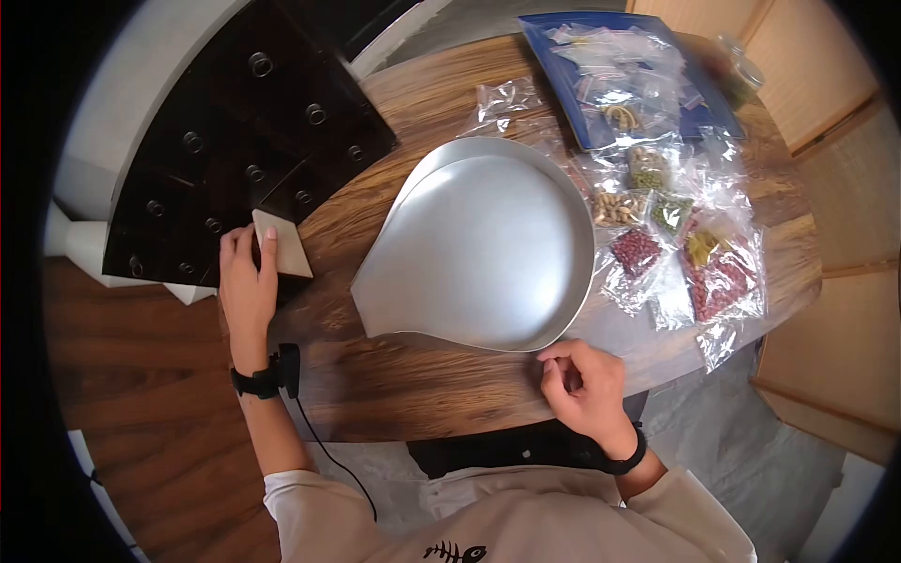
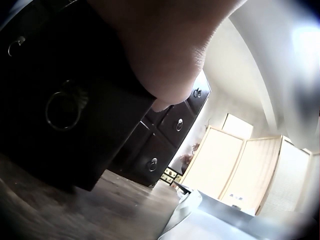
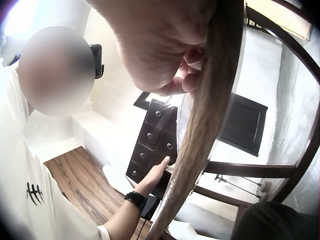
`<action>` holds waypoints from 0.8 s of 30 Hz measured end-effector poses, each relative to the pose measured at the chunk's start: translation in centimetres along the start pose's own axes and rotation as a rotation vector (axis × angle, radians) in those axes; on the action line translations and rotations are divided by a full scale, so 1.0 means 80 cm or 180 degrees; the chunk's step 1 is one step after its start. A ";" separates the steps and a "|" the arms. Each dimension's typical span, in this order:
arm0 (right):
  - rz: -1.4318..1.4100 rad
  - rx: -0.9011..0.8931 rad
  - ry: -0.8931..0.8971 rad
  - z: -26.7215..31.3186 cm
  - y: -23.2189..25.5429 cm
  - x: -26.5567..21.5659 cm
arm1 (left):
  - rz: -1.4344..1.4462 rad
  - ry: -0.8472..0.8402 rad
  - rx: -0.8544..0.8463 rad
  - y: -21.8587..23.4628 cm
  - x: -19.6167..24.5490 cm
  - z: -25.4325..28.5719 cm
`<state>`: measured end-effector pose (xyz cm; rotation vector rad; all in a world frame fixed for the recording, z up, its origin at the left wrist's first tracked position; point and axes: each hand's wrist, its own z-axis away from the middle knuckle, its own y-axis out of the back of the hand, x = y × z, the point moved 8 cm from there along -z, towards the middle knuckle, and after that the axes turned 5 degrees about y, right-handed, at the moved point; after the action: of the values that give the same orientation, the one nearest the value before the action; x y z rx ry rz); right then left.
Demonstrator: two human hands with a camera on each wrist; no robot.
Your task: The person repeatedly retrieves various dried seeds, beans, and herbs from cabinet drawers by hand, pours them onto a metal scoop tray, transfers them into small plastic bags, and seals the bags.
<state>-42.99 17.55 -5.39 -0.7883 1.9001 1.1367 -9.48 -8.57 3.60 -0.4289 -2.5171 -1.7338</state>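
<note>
In the head view my left hand [image 1: 249, 286] is at the small drawer [image 1: 283, 246] that juts from the dark cabinet. The thumb lies over its pale wood and the fingers are on its far side. In the left wrist view the drawer front [image 2: 70, 115] shows a ring pull, with my left hand [image 2: 160, 55] above it. My right hand [image 1: 587, 385] rests loosely curled near the table's front edge, holding nothing, its fingertips close to the rim of a large metal pan [image 1: 479, 244]. The pan is round, shallow and bare inside, with a tapered spout towards the left.
The dark cabinet [image 1: 225, 141] with several ring-pull drawers stands at the table's left. Clear bags of dried red beans [image 1: 635, 249], green pieces [image 1: 671, 212] and pale pieces [image 1: 618, 207] lie right of the pan. Behind are a blue bag [image 1: 572, 103] of packets and glass jars [image 1: 746, 80].
</note>
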 end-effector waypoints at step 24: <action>-0.0173 -0.0023 0.0108 0.002 -0.001 0.003 | 0.0117 0.0736 -0.0815 -0.032 -0.045 -0.026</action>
<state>-43.01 17.64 -5.65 -0.8630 1.8919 1.1040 -6.90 -12.05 1.35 -0.2659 -2.1286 -1.9724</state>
